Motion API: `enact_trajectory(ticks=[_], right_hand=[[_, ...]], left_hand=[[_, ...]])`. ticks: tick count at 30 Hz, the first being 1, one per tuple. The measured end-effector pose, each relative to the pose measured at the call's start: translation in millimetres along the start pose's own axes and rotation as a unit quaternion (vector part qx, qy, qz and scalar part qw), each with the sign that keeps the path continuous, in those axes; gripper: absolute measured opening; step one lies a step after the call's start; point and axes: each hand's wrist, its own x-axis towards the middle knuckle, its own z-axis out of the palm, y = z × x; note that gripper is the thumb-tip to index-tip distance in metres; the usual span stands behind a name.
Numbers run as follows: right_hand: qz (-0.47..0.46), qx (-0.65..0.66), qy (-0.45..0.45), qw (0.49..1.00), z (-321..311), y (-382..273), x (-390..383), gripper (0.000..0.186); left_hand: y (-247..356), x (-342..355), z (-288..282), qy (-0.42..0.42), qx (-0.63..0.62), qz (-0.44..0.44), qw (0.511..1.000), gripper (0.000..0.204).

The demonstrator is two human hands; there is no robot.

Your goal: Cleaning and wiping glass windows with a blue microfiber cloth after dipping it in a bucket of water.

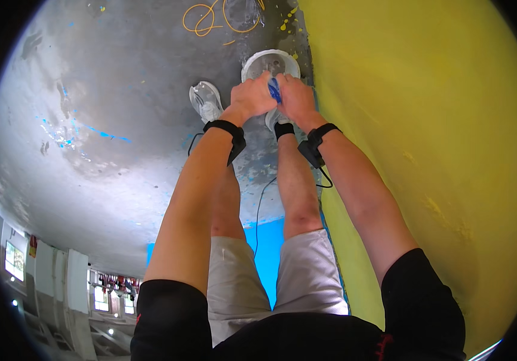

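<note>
My left hand and my right hand are closed and held together around a small blue item, perhaps a cloth; its exact kind is unclear. Both hands are over the near part of a round white bucket, which holds greyish contents. My white-shod feet show below and beside the hands, the left shoe on the grey floor. Black straps with small devices sit on both wrists.
A yellow painted surface fills the right side. The grey floor has blue and yellow paint marks. An orange cord lies beyond the bucket. A blue painted area shows between my legs; windows are at lower left.
</note>
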Motion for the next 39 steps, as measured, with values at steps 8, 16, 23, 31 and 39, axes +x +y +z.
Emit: enact_trajectory(ticks=[8, 16, 23, 31, 39], right_hand=[[0.002, 0.005, 0.014, 1.000, 0.8, -1.3, 2.8, 0.044], [0.197, 0.615, -0.239, 0.725, -51.5, 16.3, 8.1, 0.049], [0.126, 0.729, -0.274, 0.615, -45.9, 50.0, 0.0, 0.049], [0.106, 0.775, -0.423, 0.457, -35.2, 22.3, -12.0, 0.063], [0.100, 0.675, -0.451, 0.575, -53.4, 6.8, -6.0, 0.058]], left_hand=[[-15.3, 8.7, -1.7, 0.023, 0.006, 0.073, 0.997, 0.050], [-51.7, -7.5, -11.3, 0.108, 0.003, 0.271, 0.957, 0.051], [-51.0, -26.2, -26.2, 0.236, -0.051, 0.371, 0.897, 0.055], [-46.3, -33.9, -32.9, 0.218, -0.009, 0.431, 0.876, 0.056], [-44.4, -28.8, -45.6, 0.248, 0.082, 0.510, 0.819, 0.047]])
